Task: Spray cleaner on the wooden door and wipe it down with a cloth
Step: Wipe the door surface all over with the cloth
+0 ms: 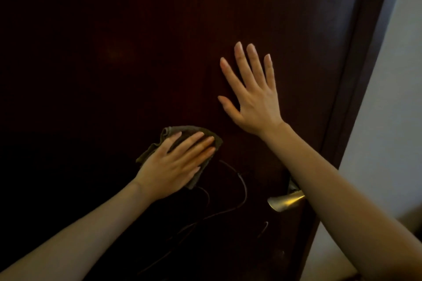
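Note:
A dark reddish-brown wooden door fills most of the view. My left hand lies flat on a crumpled grey-brown cloth, pressing it against the door at lower centre. My right hand rests higher and to the right, palm flat on the bare wood with fingers spread, holding nothing. No spray bottle is in view.
A brass lever handle sticks out from the door at lower right, partly hidden by my right forearm. Thin curved streaks show on the wood below the cloth. The dark door frame and a pale wall border the right side.

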